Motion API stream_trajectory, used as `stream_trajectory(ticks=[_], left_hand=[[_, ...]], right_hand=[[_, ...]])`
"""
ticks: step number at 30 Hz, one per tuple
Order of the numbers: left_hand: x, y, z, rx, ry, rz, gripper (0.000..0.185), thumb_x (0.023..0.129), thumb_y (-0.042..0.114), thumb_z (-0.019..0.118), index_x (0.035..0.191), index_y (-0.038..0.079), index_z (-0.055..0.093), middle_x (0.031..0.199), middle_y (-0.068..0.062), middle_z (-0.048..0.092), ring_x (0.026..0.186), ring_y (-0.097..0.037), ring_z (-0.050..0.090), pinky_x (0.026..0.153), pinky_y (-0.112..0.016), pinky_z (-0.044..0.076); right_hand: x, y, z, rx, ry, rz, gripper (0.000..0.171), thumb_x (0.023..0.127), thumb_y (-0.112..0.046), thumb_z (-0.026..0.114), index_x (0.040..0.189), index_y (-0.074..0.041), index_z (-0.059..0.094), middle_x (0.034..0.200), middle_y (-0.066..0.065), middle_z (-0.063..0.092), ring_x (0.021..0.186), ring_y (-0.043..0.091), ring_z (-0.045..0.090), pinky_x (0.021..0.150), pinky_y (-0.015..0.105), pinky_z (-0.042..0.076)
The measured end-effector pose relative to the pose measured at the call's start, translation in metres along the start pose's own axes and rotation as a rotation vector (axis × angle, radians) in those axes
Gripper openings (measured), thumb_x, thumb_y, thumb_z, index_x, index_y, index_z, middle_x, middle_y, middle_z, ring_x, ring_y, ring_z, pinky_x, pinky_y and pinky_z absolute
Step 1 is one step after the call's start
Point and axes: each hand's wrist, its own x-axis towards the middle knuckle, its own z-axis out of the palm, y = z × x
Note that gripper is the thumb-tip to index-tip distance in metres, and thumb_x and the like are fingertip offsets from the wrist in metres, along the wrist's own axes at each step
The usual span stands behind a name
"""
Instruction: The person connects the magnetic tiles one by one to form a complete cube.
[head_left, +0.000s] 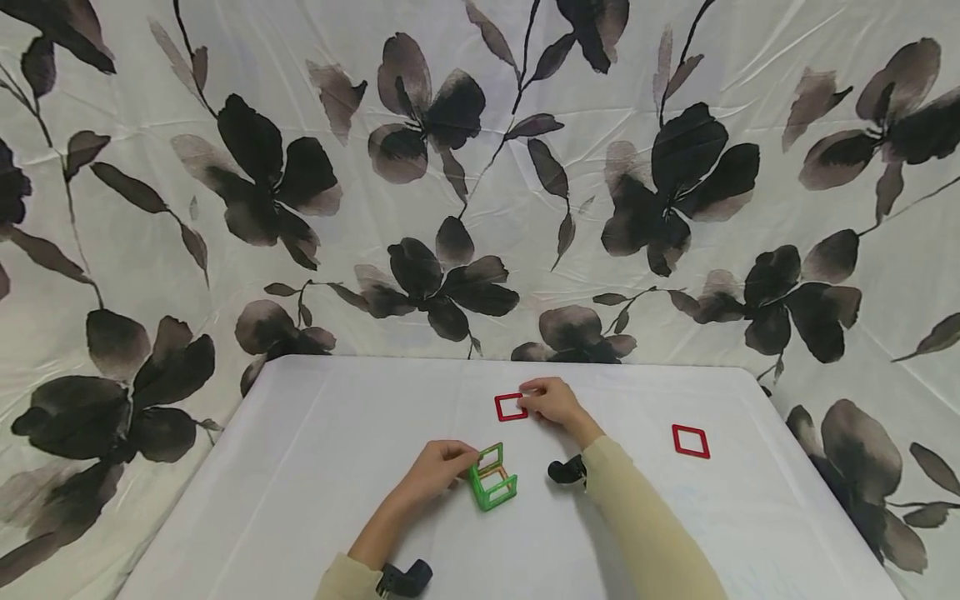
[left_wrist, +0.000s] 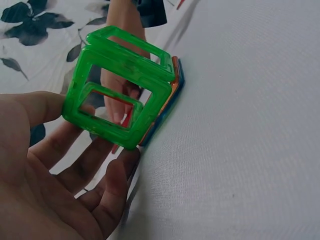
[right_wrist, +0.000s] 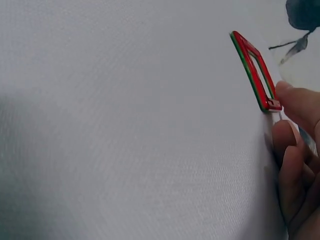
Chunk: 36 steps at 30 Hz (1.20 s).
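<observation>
A partly built box of square magnetic tiles (head_left: 481, 495) stands on the table, with green tiles upright and an orange one at its base. In the left wrist view the green tile box (left_wrist: 122, 65) also shows blue along its bottom edge. My left hand (head_left: 441, 463) pinches its left side between thumb and fingers. Farther back lies a red square magnetic tile (head_left: 512, 417). My right hand (head_left: 553, 401) pinches its right edge. In the right wrist view, green shows along the lower edge of that red tile (right_wrist: 253, 75), near the thumb and fingertips.
Another red square tile (head_left: 691, 454) lies flat on the right of the white-covered table (head_left: 337, 408). A black wrist-worn device (head_left: 567, 471) sits at the right wrist, and a second black device (head_left: 406, 578) at the left. A floral cloth (head_left: 480, 183) hangs behind the table.
</observation>
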Motion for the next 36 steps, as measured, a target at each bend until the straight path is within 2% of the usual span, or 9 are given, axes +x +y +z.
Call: stream_trajectory(ticks=[5, 10, 18, 28, 36], left_hand=[[-0.004, -0.003, -0.001, 0.001, -0.006, -0.007, 0.03, 0.095, 0.03, 0.063, 0.103, 0.002, 0.072, 0.087, -0.002, 0.069, 0.079, -0.019, 0.064, 0.06, -0.033, 0.049], [-0.003, -0.007, -0.003, -0.013, -0.029, -0.023, 0.033, 0.095, 0.031, 0.063, 0.104, 0.001, 0.071, 0.087, -0.001, 0.068, 0.08, -0.02, 0.064, 0.06, -0.033, 0.048], [-0.004, -0.007, -0.005, -0.019, -0.05, -0.006, 0.033, 0.095, 0.032, 0.063, 0.105, 0.001, 0.071, 0.087, -0.001, 0.068, 0.08, -0.02, 0.064, 0.062, -0.034, 0.049], [-0.004, -0.009, -0.007, -0.024, -0.058, -0.005, 0.033, 0.095, 0.032, 0.064, 0.104, 0.002, 0.07, 0.088, -0.001, 0.067, 0.08, -0.02, 0.064, 0.063, -0.034, 0.049], [-0.008, -0.008, -0.008, -0.035, -0.09, 0.014, 0.032, 0.094, 0.029, 0.066, 0.105, -0.001, 0.069, 0.088, -0.003, 0.068, 0.08, -0.019, 0.064, 0.065, -0.034, 0.05]], right_hand=[[0.0, 0.0, 0.003, -0.104, 0.032, -0.044, 0.032, 0.084, -0.022, 0.077, 0.113, -0.012, 0.073, 0.07, 0.002, 0.06, 0.048, 0.012, 0.051, 0.043, 0.026, 0.04], [-0.002, -0.003, 0.004, -0.159, 0.017, -0.036, 0.03, 0.085, -0.024, 0.076, 0.113, -0.014, 0.073, 0.073, 0.002, 0.06, 0.049, 0.012, 0.052, 0.043, 0.026, 0.041], [-0.002, -0.006, 0.003, -0.155, 0.019, -0.032, 0.028, 0.084, -0.023, 0.077, 0.11, -0.012, 0.074, 0.071, 0.003, 0.059, 0.049, 0.012, 0.052, 0.045, 0.027, 0.042], [-0.001, 0.001, 0.004, 0.097, 0.073, 0.006, 0.021, 0.083, -0.013, 0.078, 0.101, -0.005, 0.071, 0.079, 0.004, 0.066, 0.06, 0.013, 0.06, 0.052, 0.025, 0.044], [-0.014, 0.003, 0.003, 0.311, 0.062, 0.013, 0.017, 0.086, -0.012, 0.075, 0.098, 0.0, 0.072, 0.077, 0.009, 0.068, 0.062, 0.016, 0.062, 0.052, 0.028, 0.051]])
